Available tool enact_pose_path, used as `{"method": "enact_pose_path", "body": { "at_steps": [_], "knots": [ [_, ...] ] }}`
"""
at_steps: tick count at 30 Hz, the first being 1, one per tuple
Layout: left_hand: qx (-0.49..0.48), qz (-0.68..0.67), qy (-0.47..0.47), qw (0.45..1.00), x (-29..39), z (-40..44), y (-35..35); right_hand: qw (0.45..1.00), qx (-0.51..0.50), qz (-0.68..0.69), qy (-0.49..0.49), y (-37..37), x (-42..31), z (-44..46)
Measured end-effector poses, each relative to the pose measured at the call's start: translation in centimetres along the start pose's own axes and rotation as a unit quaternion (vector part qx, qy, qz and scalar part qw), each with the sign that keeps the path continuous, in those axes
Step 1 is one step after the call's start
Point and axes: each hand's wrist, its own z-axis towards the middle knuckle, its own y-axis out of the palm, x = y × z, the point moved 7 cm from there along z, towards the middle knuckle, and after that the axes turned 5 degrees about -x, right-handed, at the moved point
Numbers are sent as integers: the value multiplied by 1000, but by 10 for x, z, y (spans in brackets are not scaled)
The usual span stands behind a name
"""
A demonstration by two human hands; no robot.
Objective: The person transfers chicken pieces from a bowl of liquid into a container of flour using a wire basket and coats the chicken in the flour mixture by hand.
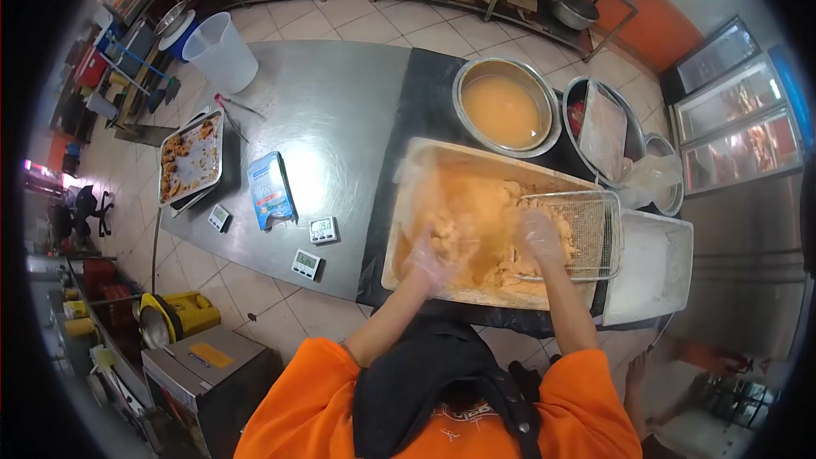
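Note:
A large rectangular tub (406, 172) holds orange-yellow flour and coated pieces. My left hand (432, 263), in a clear glove, is at the tub's near left part, against a clump of floured pieces (455, 242); its fingers are blurred and partly covered. My right hand (539, 238), also gloved, reaches down at the left end of a wire basket (595, 234), over coated pieces; its fingertips are hidden. The basket rests in the tub's right side with coated pieces at its left end. Behind the tub stands a round metal bowl of orange liquid (501, 110).
A white bin (650, 268) adjoins the tub. Behind it, a bowl holds a wrapped slab (603, 132). On the steel table (340, 93) are a blue packet (271, 190), several timers, red-handled tongs (229, 104), a crumb-covered tray (191, 157) and a plastic jug (221, 53).

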Motion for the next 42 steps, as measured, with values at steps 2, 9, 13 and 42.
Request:
{"method": "enact_pose_path", "body": {
  "at_steps": [2,9,13,42],
  "knots": [
    [14,22,21,999,1,-5,9,999,34,-18,15,10,5,0],
    [23,13,11,1000,2,1,-2,979,169,72,-84,-11,-30,-15],
    [-14,-9,-5,1000,2,-2,12,994,108,19,-23,41,-23,12],
    [36,16,-8,999,-2,-5,10,667,15,744,39,-93,-72,-40]
  ]
}}
